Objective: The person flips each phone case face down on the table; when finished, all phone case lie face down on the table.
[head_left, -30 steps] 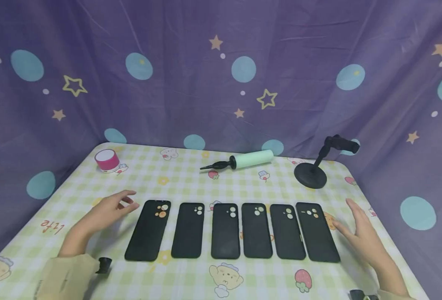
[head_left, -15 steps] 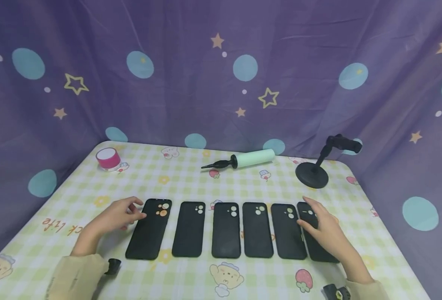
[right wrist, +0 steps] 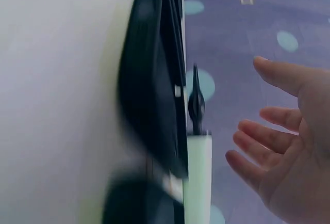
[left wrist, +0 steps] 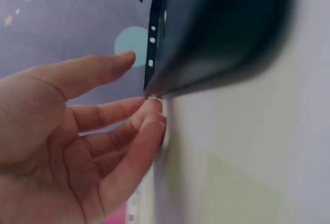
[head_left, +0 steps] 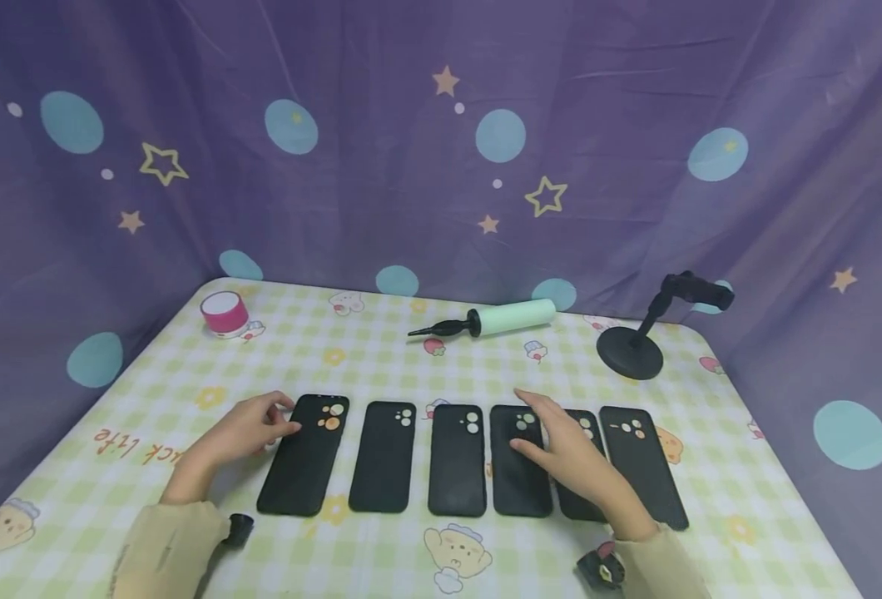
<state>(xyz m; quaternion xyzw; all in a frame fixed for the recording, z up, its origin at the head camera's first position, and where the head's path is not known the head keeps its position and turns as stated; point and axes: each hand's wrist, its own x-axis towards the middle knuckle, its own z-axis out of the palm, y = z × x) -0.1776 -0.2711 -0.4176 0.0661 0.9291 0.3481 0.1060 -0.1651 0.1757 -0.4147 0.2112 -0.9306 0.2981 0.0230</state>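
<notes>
Several black phone cases lie in a row on the table, camera cutouts toward the back. My left hand [head_left: 250, 428] is at the left long side of the leftmost phone case [head_left: 302, 466]. In the left wrist view, its fingertips [left wrist: 154, 121] meet that case's edge, while the thumb stands apart from it. My right hand [head_left: 572, 449] hovers with spread, relaxed fingers over the fourth phone case [head_left: 519, 487] and partly hides the fifth phone case [head_left: 579, 503]. The right wrist view shows nothing between the fingers of that hand.
A pale green hand pump [head_left: 516, 318] lies at the back. A black stand [head_left: 631, 353] is at the back right, and a pink and white round object [head_left: 224, 314] at the back left. Purple curtain [head_left: 411, 166] hangs behind the checked tablecloth [head_left: 351, 549].
My right hand has moved left from beside the rightmost phone case to above the fourth. My left hand has come right and reached the leftmost case's edge. The cases remain in their row.
</notes>
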